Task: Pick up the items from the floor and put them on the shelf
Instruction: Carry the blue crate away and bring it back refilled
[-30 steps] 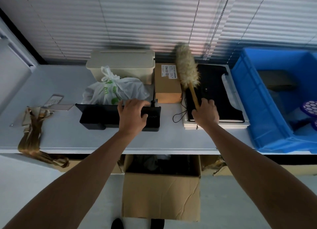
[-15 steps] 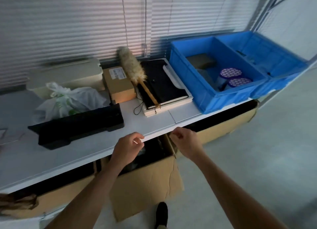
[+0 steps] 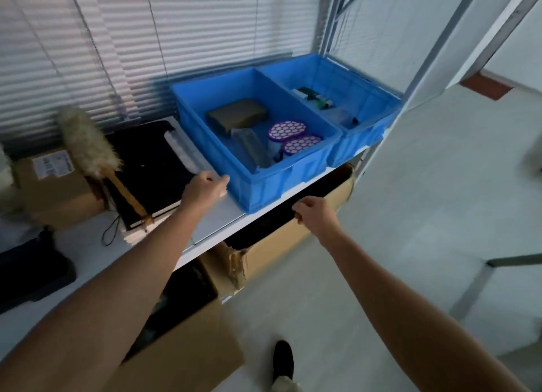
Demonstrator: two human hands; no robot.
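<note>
Hovering near shelf, left hand, right hand (both loosely curled, empty), blue bin ahead.

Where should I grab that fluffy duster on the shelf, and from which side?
Grab the duster by its wooden handle, coming from the front of the shelf. The handle slants toward you across the black folder, while the fluffy head lies at the back and would likely squash.
</note>
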